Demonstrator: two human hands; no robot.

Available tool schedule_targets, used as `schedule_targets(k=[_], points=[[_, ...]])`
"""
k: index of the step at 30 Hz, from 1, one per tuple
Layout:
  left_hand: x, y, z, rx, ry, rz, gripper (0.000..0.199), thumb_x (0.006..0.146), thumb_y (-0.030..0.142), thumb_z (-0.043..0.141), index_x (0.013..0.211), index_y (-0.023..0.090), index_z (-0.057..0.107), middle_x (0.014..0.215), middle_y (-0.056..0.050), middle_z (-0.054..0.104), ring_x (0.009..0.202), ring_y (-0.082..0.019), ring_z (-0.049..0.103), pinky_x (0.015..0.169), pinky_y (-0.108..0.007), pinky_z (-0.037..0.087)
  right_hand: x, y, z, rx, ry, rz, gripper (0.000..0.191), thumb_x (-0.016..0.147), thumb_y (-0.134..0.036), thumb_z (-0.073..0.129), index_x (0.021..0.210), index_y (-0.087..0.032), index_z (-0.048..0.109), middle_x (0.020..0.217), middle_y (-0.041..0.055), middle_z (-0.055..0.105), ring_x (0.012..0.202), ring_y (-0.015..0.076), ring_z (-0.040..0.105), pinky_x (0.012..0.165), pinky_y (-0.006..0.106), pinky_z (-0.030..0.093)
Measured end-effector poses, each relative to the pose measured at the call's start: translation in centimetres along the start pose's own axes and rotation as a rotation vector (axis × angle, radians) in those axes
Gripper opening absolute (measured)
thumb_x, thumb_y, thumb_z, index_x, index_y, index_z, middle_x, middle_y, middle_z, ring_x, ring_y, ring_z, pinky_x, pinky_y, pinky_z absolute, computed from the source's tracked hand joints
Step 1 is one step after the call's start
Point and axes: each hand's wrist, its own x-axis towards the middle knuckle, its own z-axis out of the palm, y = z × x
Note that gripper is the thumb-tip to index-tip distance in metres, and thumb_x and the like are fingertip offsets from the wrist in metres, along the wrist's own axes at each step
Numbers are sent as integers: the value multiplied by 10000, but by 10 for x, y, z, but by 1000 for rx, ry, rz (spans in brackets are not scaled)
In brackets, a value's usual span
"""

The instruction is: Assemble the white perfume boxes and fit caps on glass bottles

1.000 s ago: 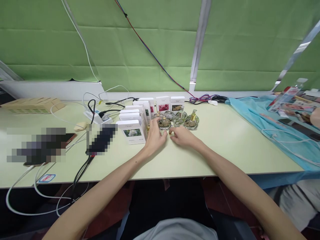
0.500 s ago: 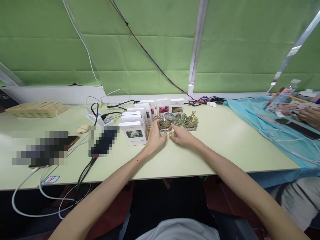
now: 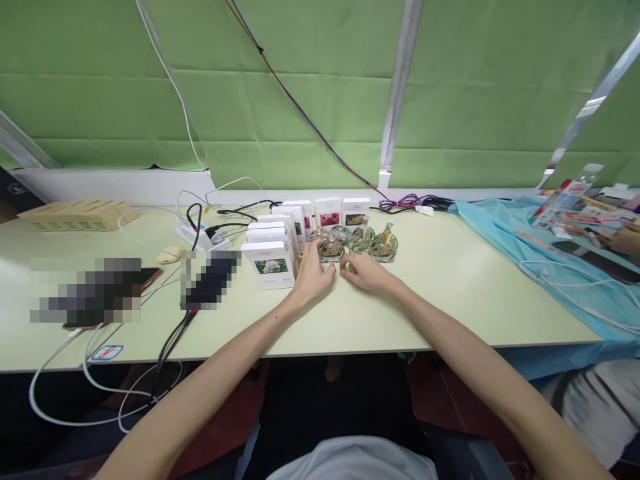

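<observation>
My left hand (image 3: 313, 272) rests at the left side of a round glass perfume bottle (image 3: 331, 251), its fingers stretched forward and its thumb apart in front. My right hand (image 3: 366, 271) lies just right of that bottle, fingers curled in, with nothing visible in them. Behind and beside it stand more glass bottles, including one with a gold neck (image 3: 383, 247) and one with a silver neck (image 3: 362, 237). A row of white cards or thin boxes with flower pictures stands to the left, the nearest a white-flower box (image 3: 270, 265).
Boxes with red fruit (image 3: 329, 213) and yellow flower pictures (image 3: 355, 212) stand behind the bottles. Phones (image 3: 115, 293) and cables lie left, near a power strip (image 3: 203, 239). A blue cloth (image 3: 493, 230) covers the right side, where another person's hand (image 3: 623, 237) shows.
My right index finger has drawn back from the bottle and curled in. My left hand stays at the bottle's side. The view has shifted slightly.
</observation>
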Motion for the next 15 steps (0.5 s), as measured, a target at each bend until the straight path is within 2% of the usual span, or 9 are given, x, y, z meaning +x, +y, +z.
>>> schedule_targets(k=[8, 15], points=[[1, -2, -1, 46, -29, -31, 509, 870, 242, 623, 1363, 177, 513, 1358, -146, 508, 1062, -258, 664, 961, -416, 544, -1, 2, 1, -4, 19, -16, 107, 979, -211, 563, 992, -173, 663, 679, 9, 653, 651, 171, 545, 672, 268, 335], [2, -6, 1, 41, -23, 9, 313, 897, 260, 621, 1193, 195, 542, 1244, -121, 572, 1104, -260, 625, 981, -415, 519, -2, 0, 1, 17, 45, -23, 121, 995, -204, 509, 1039, -176, 618, 727, 19, 690, 665, 186, 567, 704, 287, 374]])
